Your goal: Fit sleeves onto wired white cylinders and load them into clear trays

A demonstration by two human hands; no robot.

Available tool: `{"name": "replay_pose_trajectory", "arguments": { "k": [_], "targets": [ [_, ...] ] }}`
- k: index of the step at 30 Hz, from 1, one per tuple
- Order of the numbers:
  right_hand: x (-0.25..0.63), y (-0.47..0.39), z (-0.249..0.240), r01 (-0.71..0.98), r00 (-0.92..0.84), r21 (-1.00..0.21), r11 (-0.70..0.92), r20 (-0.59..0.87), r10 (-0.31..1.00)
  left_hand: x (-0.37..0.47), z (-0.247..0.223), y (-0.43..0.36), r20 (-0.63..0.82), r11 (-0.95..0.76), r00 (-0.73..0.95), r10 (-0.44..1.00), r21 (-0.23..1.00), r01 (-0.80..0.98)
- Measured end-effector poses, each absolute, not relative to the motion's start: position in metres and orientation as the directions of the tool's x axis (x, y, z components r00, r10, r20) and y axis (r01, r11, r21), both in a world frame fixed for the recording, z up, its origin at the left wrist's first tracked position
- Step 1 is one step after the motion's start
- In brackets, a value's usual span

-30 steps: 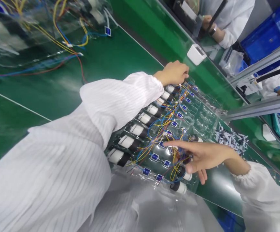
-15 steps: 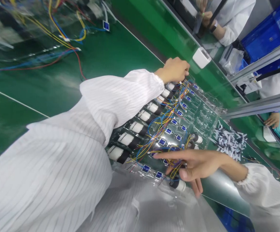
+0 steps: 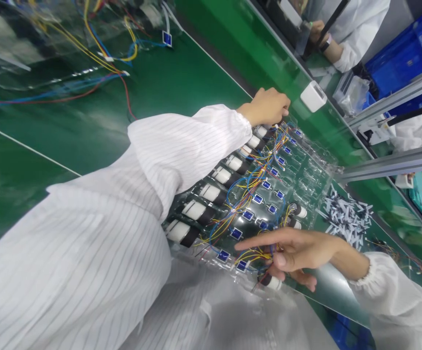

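A clear plastic tray (image 3: 315, 172) lies slantwise before me. Along its left side runs a row of white-and-black cylindrical parts (image 3: 195, 210) with yellow, blue and red wires (image 3: 249, 187). Small blue squares with white borders (image 3: 236, 234) sit in the middle pockets. At the tray's far corner, my left hand (image 3: 267, 106) has its fingers curled over the edge; the fingertips are partly hidden. My right hand (image 3: 300, 250) hovers over the near end, index finger stretched out just below a blue square. Its thumb is by a bundle of yellow wires, other fingers spread.
A heap of small white and dark strips (image 3: 347, 216) lies right of the tray. More wired parts in clear plastic (image 3: 58, 43) are at upper left. A white box-shaped device (image 3: 313, 96) sits beyond my left hand. Past metal rails (image 3: 396, 163) are co-workers and blue bins (image 3: 400, 53).
My right index finger has slid off a blue square toward the tray's near edge, and its other fingers have shifted. My left hand stays at the far corner. The whole view has shifted slightly.
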State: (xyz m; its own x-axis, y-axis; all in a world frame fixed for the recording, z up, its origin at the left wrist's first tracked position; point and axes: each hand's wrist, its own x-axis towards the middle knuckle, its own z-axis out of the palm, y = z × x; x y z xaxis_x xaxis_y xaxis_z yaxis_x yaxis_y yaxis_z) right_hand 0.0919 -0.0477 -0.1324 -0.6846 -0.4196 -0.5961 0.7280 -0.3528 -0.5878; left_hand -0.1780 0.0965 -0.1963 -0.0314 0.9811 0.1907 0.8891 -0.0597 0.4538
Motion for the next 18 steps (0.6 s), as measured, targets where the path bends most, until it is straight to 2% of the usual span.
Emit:
{"name": "replay_pose_trajectory", "arguments": {
  "k": [3,5,9,14,18],
  "targets": [
    [0.099,-0.056,-0.122,0.626,-0.78,-0.73,-0.275,-0.589,-0.211,-0.178,-0.196,0.096,0.187,-0.079,-0.005,0.982,0.44,0.894],
    [0.105,-0.064,-0.111,0.589,-0.805,-0.773,-0.235,-0.588,-0.079,-0.179,-0.197,0.097,0.178,-0.077,-0.002,0.984,0.435,0.897],
    [0.12,-0.077,-0.08,0.599,-0.783,-0.783,-0.168,-0.617,0.083,-0.18,-0.2,0.101,0.189,-0.089,0.006,0.982,0.431,0.898],
    [0.135,-0.082,-0.046,0.633,-0.739,-0.773,0.031,-0.592,0.322,-0.18,-0.204,0.103,0.21,-0.1,0.01,0.978,0.423,0.9],
    [0.144,-0.086,-0.031,0.639,-0.737,-0.757,0.138,-0.552,0.391,-0.18,-0.204,0.104,0.218,-0.101,0.016,0.976,0.385,0.918]
  ]
}}
